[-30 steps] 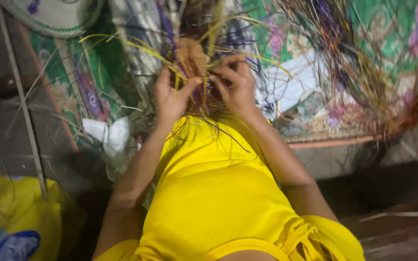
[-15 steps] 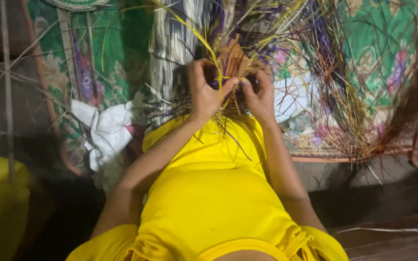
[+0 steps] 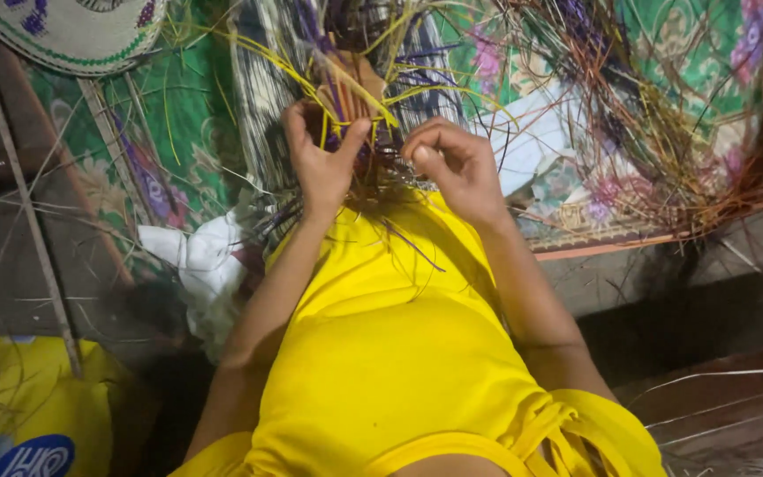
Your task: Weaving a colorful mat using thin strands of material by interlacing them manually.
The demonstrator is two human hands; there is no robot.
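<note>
Left hand (image 3: 321,163) closed on the woven piece (image 3: 351,93) of coloured strips, held over the lap. Right hand (image 3: 457,163) curled, pinching thin strands. Loose straw tangle (image 3: 655,132) lies right; white cloth (image 3: 196,256) left; woven disc (image 3: 72,31) upper left.

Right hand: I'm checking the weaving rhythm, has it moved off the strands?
Yes. The right hand has drawn rightward, away from the strand bundle that the left hand grips.

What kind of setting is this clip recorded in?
Probably a home floor used for hand weaving, not a workshop bench. The left hand and right hand work thin yellow and purple straw strips over a green floral floor mat, with a finished round woven piece lying nearby.
</note>
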